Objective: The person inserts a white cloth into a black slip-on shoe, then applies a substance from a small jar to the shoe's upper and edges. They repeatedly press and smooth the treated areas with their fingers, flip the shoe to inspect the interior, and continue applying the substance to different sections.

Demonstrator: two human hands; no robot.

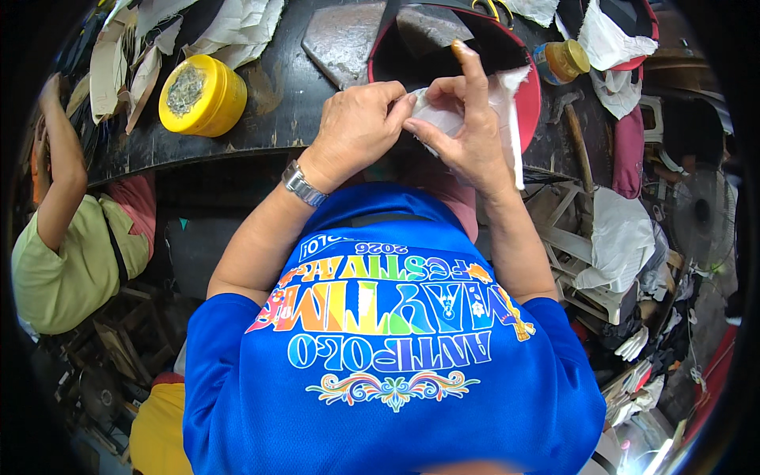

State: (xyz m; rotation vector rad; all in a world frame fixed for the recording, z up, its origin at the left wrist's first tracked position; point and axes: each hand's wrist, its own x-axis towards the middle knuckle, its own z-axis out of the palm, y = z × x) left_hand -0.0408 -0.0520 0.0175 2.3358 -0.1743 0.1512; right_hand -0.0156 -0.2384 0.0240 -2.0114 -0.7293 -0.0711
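Observation:
A thin white, cloth-like piece (445,120) is held between my two hands over the table's near edge. My left hand (358,123), with a metal watch at the wrist, is closed, its thumb and fingertips pinching the piece's left side. My right hand (473,131) grips the piece with its thumb and curled fingers. One finger sticks up, its tip stained yellow-brown. Part of the white piece hangs past the right wrist. Just beyond the hands lies a black, hollow item with a red rim (531,111); I cannot tell its kind.
On the dark table (273,134) stand a yellow tub (207,99) and a small jar with a yellow lid (566,59). A flat grey slab (342,43) lies beyond my left hand. Another person (75,261) sits at the left. A white stool (590,253) stands at the right.

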